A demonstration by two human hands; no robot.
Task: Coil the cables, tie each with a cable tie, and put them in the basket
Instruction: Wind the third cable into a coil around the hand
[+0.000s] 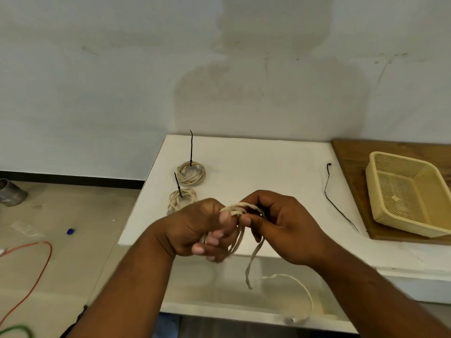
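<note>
So the left hand (202, 228) grips the cable (238, 207) loops and the right hand (280, 223) pinches a strand, well left of the basket (410, 193). Ease off and the dangling tail (251, 264) could drag it apart.

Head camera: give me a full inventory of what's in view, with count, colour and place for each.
tied cable coils: 2, cream, table's left part, black ties upright
third cable: 1, cream, in both hands, tail hanging below table edge
loose cable tie: 1, black, table's right part
basket: 1, pale yellow, on board
wooden board: 1, brown, far right
table: 1, white, centre
metal can: 1, grey, floor far left
orange cable: 1, floor left
green cable: 1, bottom-left corner
small blue object: 1, floor left
left hand: 1, grips third cable's loops
right hand: 1, pinches third cable
</note>
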